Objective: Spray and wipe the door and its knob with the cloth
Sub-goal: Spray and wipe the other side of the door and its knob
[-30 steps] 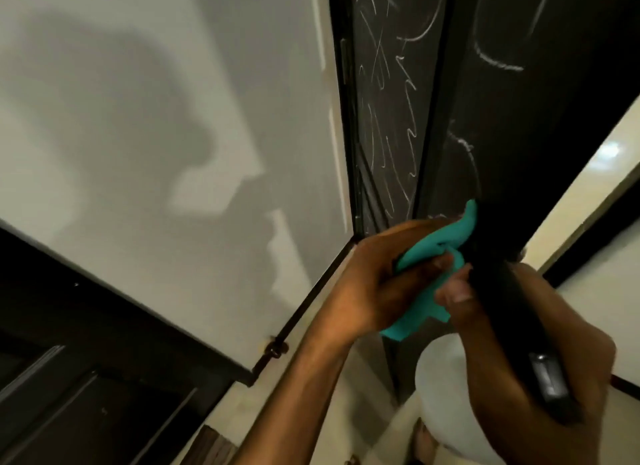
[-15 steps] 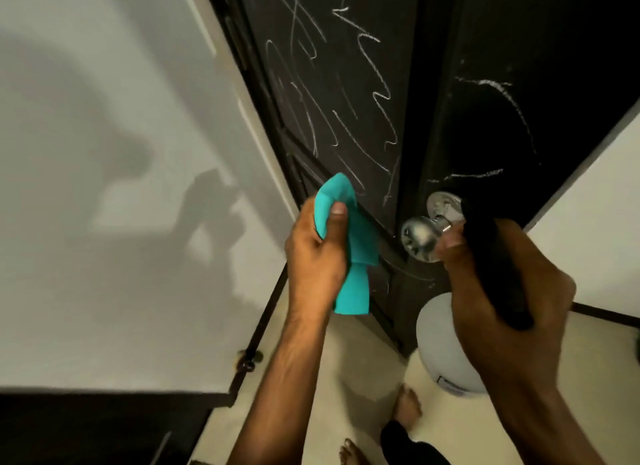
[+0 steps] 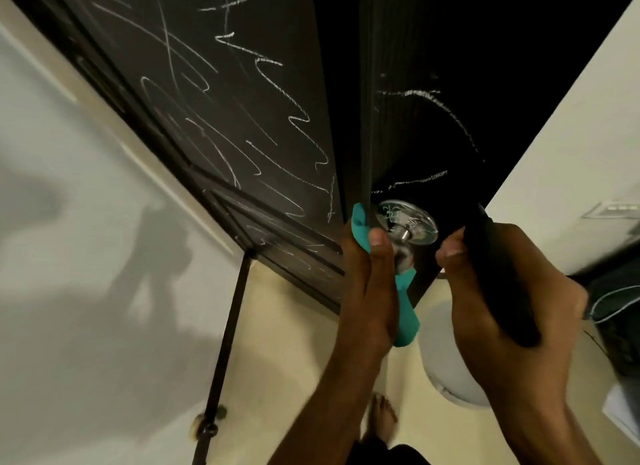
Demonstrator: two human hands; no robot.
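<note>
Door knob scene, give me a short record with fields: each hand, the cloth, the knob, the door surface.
left hand: grips the teal cloth at the door's edge, beside the knob
right hand: holds a black spray bottle handle, its white body below
knob: silver, on a round plate, partly hidden by the left thumb
cloth on knob: cannot tell if touching
door: dark, covered in white chalk scribbles
floor: cream, a bare foot visible
</note>
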